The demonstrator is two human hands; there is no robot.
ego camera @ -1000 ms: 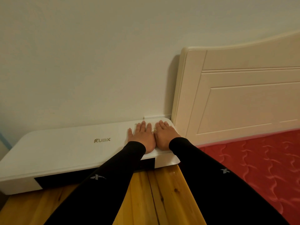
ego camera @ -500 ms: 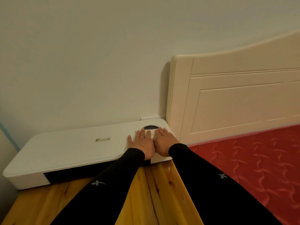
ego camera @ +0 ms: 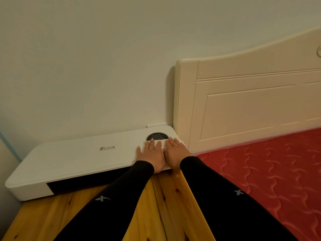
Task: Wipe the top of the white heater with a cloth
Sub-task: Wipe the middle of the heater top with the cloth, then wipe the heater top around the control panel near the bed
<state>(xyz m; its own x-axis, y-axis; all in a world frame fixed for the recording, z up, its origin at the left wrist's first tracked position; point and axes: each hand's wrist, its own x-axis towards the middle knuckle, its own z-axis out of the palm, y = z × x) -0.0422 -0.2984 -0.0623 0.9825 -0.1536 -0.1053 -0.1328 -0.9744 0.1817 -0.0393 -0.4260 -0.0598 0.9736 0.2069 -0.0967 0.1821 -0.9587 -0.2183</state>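
Note:
The long white heater (ego camera: 73, 159) lies flat on a wooden surface against the wall, with a gold logo on its top and a round black control panel (ego camera: 157, 136) near its right end. My left hand (ego camera: 152, 154) and my right hand (ego camera: 175, 153) lie side by side, fingers straight, pressing a white cloth (ego camera: 160, 142) onto the heater's right end. Only the cloth's far edge shows past my fingertips, just below the control panel.
A cream headboard (ego camera: 243, 105) stands right beside the heater's right end. A red quilted mattress (ego camera: 271, 171) fills the right side. The wooden surface (ego camera: 52, 216) runs under my forearms. A plain wall rises behind the heater.
Both hands have slid back toward me on the heater's top with the cloth, and the round control panel has come fully into sight beyond my fingertips.

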